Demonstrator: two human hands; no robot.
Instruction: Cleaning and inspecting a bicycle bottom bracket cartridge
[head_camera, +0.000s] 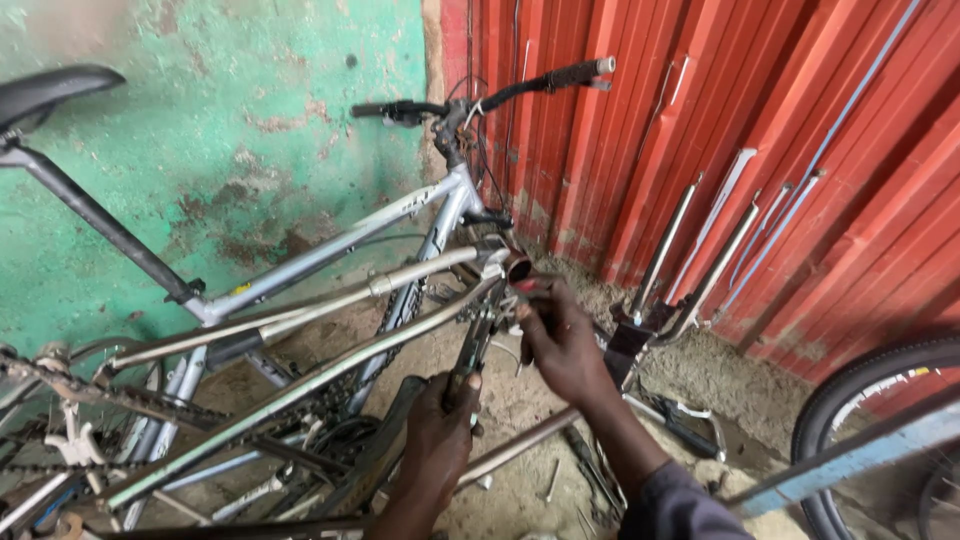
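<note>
Two hands at work on the head tube of a bare bicycle frame.

The left hand (443, 415) has its grip clamped on a dark tool (468, 350) that rises toward the head tube (519, 268) of the pale frame (300, 385). The right hand (562, 345) has its grip closed around the lower part of that tube, just beside the tool's upper end. The frame lies tilted in front of a silver bicycle (330, 250) that leans on a green wall (220, 150). Loose forks (700, 260) stand against red metal sheeting (760, 120), and a tyre (860, 400) shows at right.
</note>
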